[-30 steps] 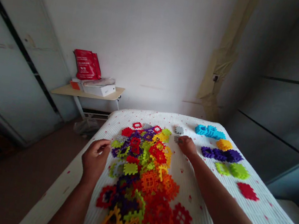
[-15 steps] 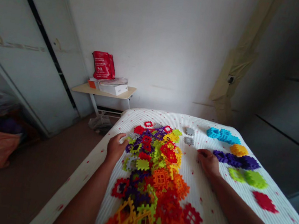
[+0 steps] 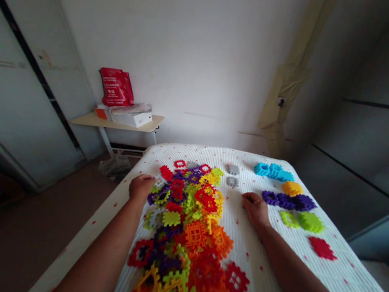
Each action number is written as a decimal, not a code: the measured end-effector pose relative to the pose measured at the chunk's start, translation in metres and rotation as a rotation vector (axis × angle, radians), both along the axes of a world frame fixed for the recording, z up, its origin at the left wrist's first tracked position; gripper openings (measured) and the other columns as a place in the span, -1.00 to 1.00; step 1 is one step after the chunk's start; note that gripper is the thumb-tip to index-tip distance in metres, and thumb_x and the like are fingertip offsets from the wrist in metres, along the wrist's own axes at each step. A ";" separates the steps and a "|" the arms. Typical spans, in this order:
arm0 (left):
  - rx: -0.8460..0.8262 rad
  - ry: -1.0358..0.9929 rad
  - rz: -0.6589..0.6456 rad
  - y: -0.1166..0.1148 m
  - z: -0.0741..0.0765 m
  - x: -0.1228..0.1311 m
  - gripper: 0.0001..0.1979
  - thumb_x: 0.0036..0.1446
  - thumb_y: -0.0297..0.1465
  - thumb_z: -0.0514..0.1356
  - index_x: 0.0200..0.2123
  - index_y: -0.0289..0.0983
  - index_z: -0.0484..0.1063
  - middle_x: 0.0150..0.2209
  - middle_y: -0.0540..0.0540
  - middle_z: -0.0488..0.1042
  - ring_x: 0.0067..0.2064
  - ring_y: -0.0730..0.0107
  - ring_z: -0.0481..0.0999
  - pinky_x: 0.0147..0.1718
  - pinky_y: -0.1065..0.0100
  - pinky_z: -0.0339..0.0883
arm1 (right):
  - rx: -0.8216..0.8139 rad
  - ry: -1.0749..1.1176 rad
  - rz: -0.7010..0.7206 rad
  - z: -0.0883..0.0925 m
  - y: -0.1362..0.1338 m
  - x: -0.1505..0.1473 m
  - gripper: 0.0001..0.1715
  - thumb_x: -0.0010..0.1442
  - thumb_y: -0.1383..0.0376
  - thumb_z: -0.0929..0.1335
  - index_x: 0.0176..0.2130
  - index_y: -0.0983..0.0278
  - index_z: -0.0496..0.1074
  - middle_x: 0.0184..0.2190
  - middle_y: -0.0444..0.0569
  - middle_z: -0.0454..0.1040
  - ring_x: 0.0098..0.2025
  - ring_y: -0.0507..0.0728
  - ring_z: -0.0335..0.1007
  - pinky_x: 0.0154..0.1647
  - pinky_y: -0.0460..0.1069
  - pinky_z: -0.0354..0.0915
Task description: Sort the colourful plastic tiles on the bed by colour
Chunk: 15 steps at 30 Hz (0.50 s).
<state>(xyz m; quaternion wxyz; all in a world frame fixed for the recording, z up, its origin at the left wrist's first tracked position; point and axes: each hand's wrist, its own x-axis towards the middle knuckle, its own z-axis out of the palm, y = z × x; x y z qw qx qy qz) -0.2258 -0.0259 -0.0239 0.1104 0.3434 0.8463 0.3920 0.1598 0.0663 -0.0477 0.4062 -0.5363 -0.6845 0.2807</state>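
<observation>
A long heap of colourful interlocking plastic pieces with notched edges [image 3: 196,234] lies on a bed. My left hand [image 3: 140,187] is at the heap's far left edge, its fingers closed on the rim of a grey square piece [image 3: 159,180]. A red piece [image 3: 166,172] lies tilted just beyond it. To the right of the heap, my right hand [image 3: 256,208] rests on the sheet, fingers loosely bent with a small gap to the thumb and nothing visible between them. Purple pieces [image 3: 286,201] stand in a row just right of it.
Two grey pieces [image 3: 233,170] lie beyond the hands. Light-blue [image 3: 274,171], yellow [image 3: 292,188], lime green [image 3: 311,222] and red pieces [image 3: 322,248] are grouped by colour on the right of the bedsheet [image 3: 208,153]. A small table [image 3: 81,118] with a red bag [image 3: 116,88] stands behind left.
The view has turned slightly right. My left fingers have closed onto the grey piece, and the red piece beside it has tilted. My right hand stays about where it was on the sheet.
</observation>
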 end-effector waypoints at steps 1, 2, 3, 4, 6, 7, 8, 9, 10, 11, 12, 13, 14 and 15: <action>0.029 -0.010 -0.018 -0.005 0.000 0.001 -0.69 0.16 -0.27 0.12 -0.08 -0.32 0.34 -0.12 -0.13 0.42 -0.18 0.34 0.46 -0.23 0.20 0.40 | 0.001 -0.006 0.002 0.000 0.000 0.000 -0.64 -0.13 0.19 0.23 -0.36 0.32 0.45 -0.56 -0.08 0.45 -0.51 0.09 0.36 -0.43 -0.03 0.25; 0.053 -0.017 -0.034 -0.010 0.001 0.003 -0.71 0.15 -0.28 0.13 -0.12 -0.34 0.37 -0.17 -0.11 0.44 -0.22 0.35 0.47 -0.26 0.23 0.40 | 0.005 -0.015 0.004 0.001 -0.001 0.000 -0.64 -0.12 0.19 0.23 -0.36 0.31 0.45 -0.56 -0.08 0.45 -0.51 0.09 0.36 -0.42 -0.03 0.25; 0.075 -0.018 -0.049 -0.015 0.001 0.005 -0.73 0.13 -0.29 0.15 -0.16 -0.35 0.39 -0.24 -0.09 0.47 -0.26 0.37 0.48 -0.29 0.28 0.40 | 0.012 -0.025 0.005 0.001 -0.001 0.000 -0.64 -0.11 0.19 0.22 -0.36 0.31 0.45 -0.56 -0.08 0.46 -0.50 0.09 0.37 -0.41 -0.03 0.25; 0.100 -0.011 -0.066 -0.021 0.003 0.007 -0.75 0.09 -0.31 0.18 -0.21 -0.36 0.42 -0.32 -0.06 0.49 -0.31 0.38 0.49 -0.33 0.32 0.39 | 0.019 -0.036 0.005 0.001 -0.001 0.000 -0.64 -0.11 0.19 0.22 -0.36 0.30 0.46 -0.55 -0.07 0.46 -0.49 0.10 0.37 -0.40 -0.03 0.25; 0.146 0.022 -0.106 -0.032 0.007 0.014 -0.77 -0.01 -0.32 0.21 -0.30 -0.35 0.46 -0.47 0.00 0.49 -0.41 0.38 0.49 -0.42 0.40 0.35 | 0.028 -0.055 0.002 0.001 -0.002 0.000 -0.64 -0.10 0.20 0.22 -0.36 0.30 0.47 -0.54 -0.07 0.48 -0.48 0.10 0.38 -0.38 -0.02 0.26; 0.165 0.047 -0.125 -0.037 0.009 0.018 -0.79 -0.05 -0.32 0.22 -0.34 -0.33 0.48 -0.52 0.01 0.49 -0.44 0.37 0.49 -0.45 0.41 0.33 | 0.031 -0.064 -0.001 0.001 -0.002 0.000 -0.64 -0.10 0.20 0.22 -0.35 0.30 0.47 -0.53 -0.06 0.48 -0.47 0.11 0.38 -0.37 -0.02 0.26; 0.180 0.077 -0.143 -0.042 0.012 0.022 -0.80 -0.08 -0.31 0.21 -0.37 -0.30 0.48 -0.54 0.02 0.49 -0.45 0.37 0.49 -0.46 0.42 0.31 | 0.033 -0.071 -0.001 0.001 -0.002 0.000 -0.63 -0.10 0.20 0.22 -0.35 0.30 0.47 -0.53 -0.06 0.49 -0.46 0.11 0.39 -0.37 -0.02 0.26; 0.192 0.113 -0.160 -0.047 0.014 0.027 -0.81 -0.09 -0.31 0.21 -0.39 -0.27 0.49 -0.55 0.03 0.50 -0.46 0.36 0.49 -0.47 0.42 0.30 | 0.034 -0.075 0.000 0.001 -0.002 0.000 -0.63 -0.09 0.20 0.22 -0.35 0.30 0.48 -0.52 -0.05 0.49 -0.46 0.11 0.39 -0.37 -0.02 0.27; 0.200 0.154 -0.176 -0.052 0.017 0.032 -0.83 -0.10 -0.31 0.20 -0.40 -0.25 0.49 -0.54 0.03 0.51 -0.46 0.37 0.49 -0.47 0.42 0.29 | 0.034 -0.078 0.003 0.001 -0.001 0.000 -0.63 -0.09 0.20 0.21 -0.35 0.31 0.48 -0.51 -0.05 0.49 -0.45 0.12 0.40 -0.37 -0.02 0.27; 0.207 0.198 -0.189 -0.056 0.019 0.038 -0.84 -0.09 -0.31 0.19 -0.41 -0.22 0.49 -0.53 0.03 0.52 -0.46 0.37 0.49 -0.46 0.42 0.27 | 0.034 -0.082 0.006 0.001 -0.001 0.000 -0.62 -0.09 0.20 0.21 -0.34 0.31 0.48 -0.50 -0.04 0.49 -0.44 0.12 0.40 -0.37 -0.02 0.27; 0.214 0.242 -0.201 -0.060 0.021 0.044 -0.85 -0.08 -0.32 0.19 -0.41 -0.20 0.49 -0.50 0.03 0.52 -0.45 0.37 0.48 -0.44 0.41 0.26 | 0.034 -0.086 0.007 0.001 -0.002 0.000 -0.62 -0.09 0.20 0.22 -0.34 0.32 0.48 -0.49 -0.03 0.49 -0.44 0.12 0.40 -0.36 -0.02 0.27; 0.221 0.276 -0.209 -0.064 0.022 0.049 -0.86 -0.07 -0.33 0.18 -0.40 -0.19 0.49 -0.47 0.02 0.53 -0.42 0.37 0.48 -0.42 0.41 0.25 | 0.035 -0.094 0.010 0.001 -0.002 0.000 -0.62 -0.09 0.20 0.22 -0.34 0.32 0.48 -0.48 -0.02 0.50 -0.43 0.12 0.41 -0.36 -0.02 0.28; 0.231 0.324 -0.219 -0.068 0.023 0.054 -0.87 -0.06 -0.34 0.18 -0.39 -0.18 0.49 -0.44 0.01 0.54 -0.40 0.37 0.48 -0.40 0.41 0.24 | 0.037 -0.103 0.010 0.002 -0.002 0.000 -0.62 -0.09 0.20 0.22 -0.34 0.32 0.48 -0.48 -0.02 0.50 -0.43 0.12 0.41 -0.35 -0.02 0.28; 0.243 0.405 -0.240 -0.071 0.023 0.059 -0.88 -0.03 -0.36 0.16 -0.38 -0.19 0.49 -0.41 -0.01 0.54 -0.37 0.36 0.48 -0.37 0.40 0.23 | 0.041 -0.113 0.012 0.002 -0.002 0.000 -0.62 -0.09 0.21 0.22 -0.34 0.31 0.48 -0.47 -0.02 0.50 -0.42 0.12 0.41 -0.34 -0.02 0.28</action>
